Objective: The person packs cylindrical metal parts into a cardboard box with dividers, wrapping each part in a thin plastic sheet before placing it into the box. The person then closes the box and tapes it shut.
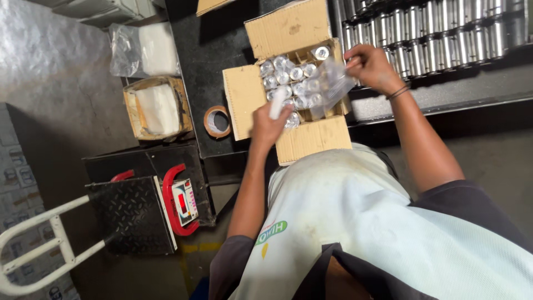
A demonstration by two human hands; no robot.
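An open cardboard box [247,95] sits on a dark bench, holding several shiny metal cylinders [289,75] wrapped in clear plastic. My left hand [268,125] is over the box's near side, closed around a small white cylindrical object [277,104]. My right hand [368,66] is at the box's right edge, pinching a clear plastic bag [332,83] that hangs over the cylinders.
Rows of metal cylinders [438,33] lie on the bench to the right. A roll of brown tape [216,121] lies left of the box. Further left are a wooden crate with white sheets [158,107], a bagged white stack [145,49] and a platform scale [139,214] with a red-framed display.
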